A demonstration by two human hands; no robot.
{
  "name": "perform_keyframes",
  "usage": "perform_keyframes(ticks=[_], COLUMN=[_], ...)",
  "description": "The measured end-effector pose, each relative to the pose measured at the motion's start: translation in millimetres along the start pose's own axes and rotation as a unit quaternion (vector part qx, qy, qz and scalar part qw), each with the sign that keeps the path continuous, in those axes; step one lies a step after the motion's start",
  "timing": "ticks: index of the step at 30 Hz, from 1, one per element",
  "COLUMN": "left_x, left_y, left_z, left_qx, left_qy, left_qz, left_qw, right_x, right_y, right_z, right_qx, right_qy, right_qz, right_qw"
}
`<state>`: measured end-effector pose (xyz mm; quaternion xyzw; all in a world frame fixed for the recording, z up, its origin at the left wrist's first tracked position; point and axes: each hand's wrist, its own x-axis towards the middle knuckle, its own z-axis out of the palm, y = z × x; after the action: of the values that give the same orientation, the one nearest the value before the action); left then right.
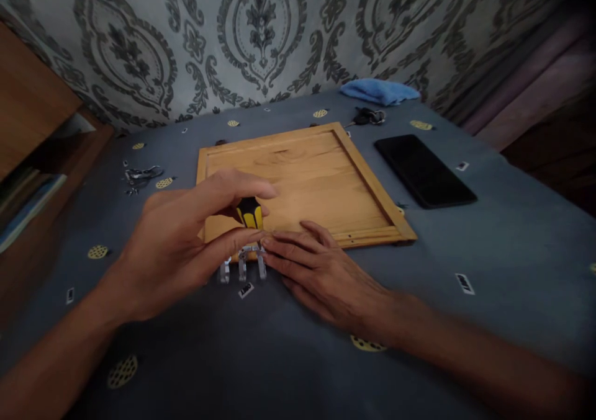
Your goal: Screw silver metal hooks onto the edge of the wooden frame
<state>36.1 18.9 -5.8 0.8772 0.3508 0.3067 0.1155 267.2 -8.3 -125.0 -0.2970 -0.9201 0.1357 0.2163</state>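
Note:
A framed wooden panel [298, 181] lies flat on the patterned grey cloth. My left hand [186, 240] is closed around a short yellow and black screwdriver [250, 214], which stands upright over the panel's near edge. Beneath it a metal hinge-like fitting [243, 265] sits at that edge, its prongs sticking out towards me. My right hand [321, 265] rests on the near edge just right of the screwdriver, its fingertips pressed together beside the fitting. Whether those fingers pinch a small part is hidden.
A black phone [424, 170] lies right of the panel. Behind it are keys [367, 116] and a blue cloth [380, 91] near the wall. Small metal parts [143, 173] lie to the left, near a wooden shelf [69, 159].

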Motion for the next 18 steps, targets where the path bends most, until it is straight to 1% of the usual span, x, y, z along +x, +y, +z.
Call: perform_keyframes(ticks=[3,5,11,18], left_x=[-0.4,-1.2,-2.9,-1.2], left_y=[4.9,7.6,7.1,2.5], left_z=[-3.7,-5.1,-0.6,1.1], left_qx=[-0.043,-0.057,-0.034,0.024], left_qy=[0.064,0.09,0.063,0.016], left_qz=[-0.026,-0.043,-0.06,-0.031], left_qw=[0.997,0.993,0.996,0.999], right_x=[-0.1,0.0,0.5,1.6], right_y=[0.2,0.1,0.1,-1.1], right_z=[0.4,0.3,-0.5,-1.9], right_qx=[0.002,0.002,0.002,0.002], right_qy=[0.007,0.01,0.007,0.0], right_qz=[0.002,0.002,0.001,0.002], right_qw=[1.0,1.0,1.0,1.0])
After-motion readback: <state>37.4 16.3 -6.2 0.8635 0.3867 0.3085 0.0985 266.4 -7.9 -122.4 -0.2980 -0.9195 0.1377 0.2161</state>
